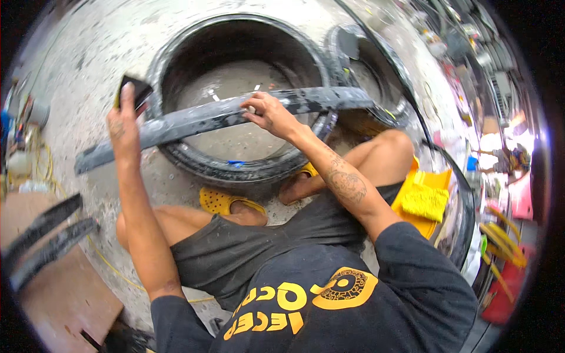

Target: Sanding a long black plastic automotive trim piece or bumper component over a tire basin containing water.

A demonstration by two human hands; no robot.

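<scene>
Long strip (194, 119): here it is, dull grey with black patches, slanting right across the big black ring (241, 172), its far right end out over the smaller ring (400, 109)!
Dark block (140, 89): up in the left hand (124, 120), tilted, near the strip's left part.

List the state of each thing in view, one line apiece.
Left hand: raised, gripping a dark block.
Right hand: at the long strip, fingers bent.
Long strip: blotchy grey-black, lying across the large tire.
Large tire: flat on its side.
Small tire: also on its side.
Yellow cloth: bunched, on a yellow tray.
Yellow clogs: worn.
Two short strips: set down, side by side.
</scene>
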